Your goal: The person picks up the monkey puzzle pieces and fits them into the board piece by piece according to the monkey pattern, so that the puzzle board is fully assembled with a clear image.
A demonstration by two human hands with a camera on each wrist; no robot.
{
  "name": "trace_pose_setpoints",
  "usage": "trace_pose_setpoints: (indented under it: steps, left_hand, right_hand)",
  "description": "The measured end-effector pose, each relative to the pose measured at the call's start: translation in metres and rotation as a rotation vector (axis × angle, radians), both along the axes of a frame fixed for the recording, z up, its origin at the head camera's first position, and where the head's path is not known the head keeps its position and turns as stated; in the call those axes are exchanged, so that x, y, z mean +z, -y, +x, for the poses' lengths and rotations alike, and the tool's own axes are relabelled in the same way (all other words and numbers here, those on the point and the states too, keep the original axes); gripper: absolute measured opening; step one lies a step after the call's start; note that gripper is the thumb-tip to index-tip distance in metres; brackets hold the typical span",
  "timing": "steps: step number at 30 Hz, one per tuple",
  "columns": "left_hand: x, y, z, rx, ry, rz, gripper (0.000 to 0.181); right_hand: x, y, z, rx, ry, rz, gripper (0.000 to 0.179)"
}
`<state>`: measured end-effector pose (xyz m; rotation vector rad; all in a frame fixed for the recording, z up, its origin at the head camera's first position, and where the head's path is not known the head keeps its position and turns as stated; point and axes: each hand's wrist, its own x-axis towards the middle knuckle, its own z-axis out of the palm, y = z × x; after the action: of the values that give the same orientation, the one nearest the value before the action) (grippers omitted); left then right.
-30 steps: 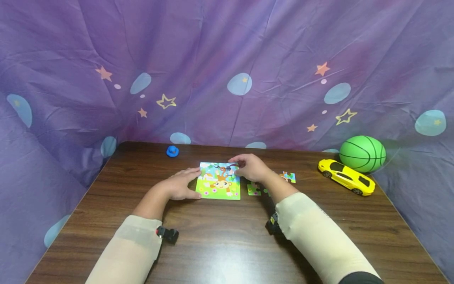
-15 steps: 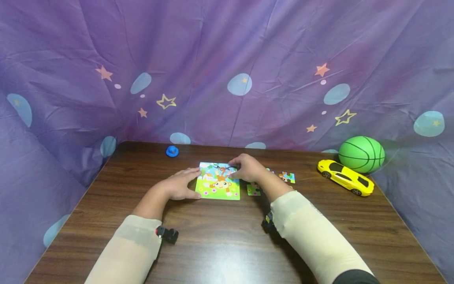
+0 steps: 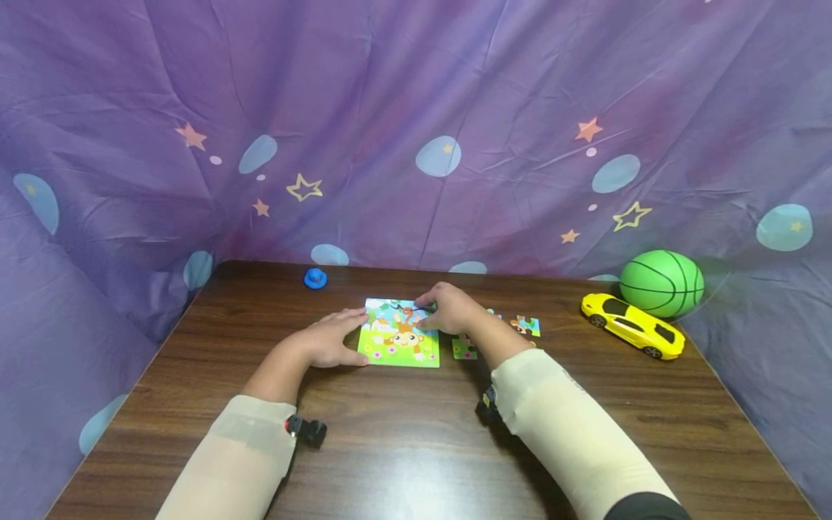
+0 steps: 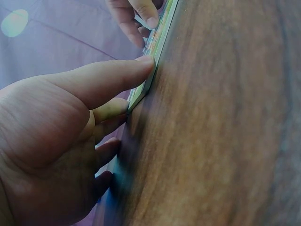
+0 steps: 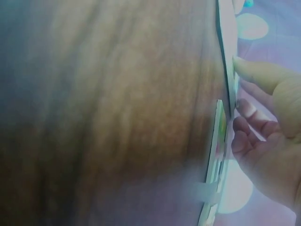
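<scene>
A square jigsaw puzzle (image 3: 399,352) with a cartoon monkey on green and sky blue lies on the table. My left hand (image 3: 330,341) rests at its left side, thumb at the near left corner and forefinger by the far left edge; in the left wrist view the thumb is nearly straight against the board's edge. At the far right corner, my right hand (image 3: 448,310) pinches a puzzle piece (image 3: 425,308) between thumb and forefinger, low over the board. Most of that piece is hidden by the fingers. Loose puzzle pieces (image 3: 464,348) lie just right of the board, partly under the right wrist.
Another loose piece (image 3: 529,326) lies farther right. Beyond it are a yellow toy car (image 3: 632,326) and a green ball (image 3: 663,283). A small blue toy (image 3: 315,278) sits at the back left. A purple curtain (image 3: 364,130) hangs behind the brown wooden table (image 3: 390,433).
My right hand has shifted slightly left over the board's far right corner with the puzzle piece, and its forearm has moved left too. The left hand stays in place.
</scene>
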<state>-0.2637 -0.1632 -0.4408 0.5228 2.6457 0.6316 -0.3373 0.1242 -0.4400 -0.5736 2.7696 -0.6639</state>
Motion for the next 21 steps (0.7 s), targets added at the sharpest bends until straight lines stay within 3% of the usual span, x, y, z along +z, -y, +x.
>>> trace_pose_setpoints:
  steps: [16, 21]
  left_hand:
    - [0.0, 0.0, 0.0, -0.007, -0.014, 0.001, 0.092]
    - [0.001, 0.001, 0.0, -0.009, -0.014, -0.001, 0.092]
  right_hand:
    - [0.003, 0.001, -0.003, 0.013, 0.03, 0.027, 0.051]
    - [0.008, -0.01, 0.001, 0.005, 0.021, -0.061, 0.049]
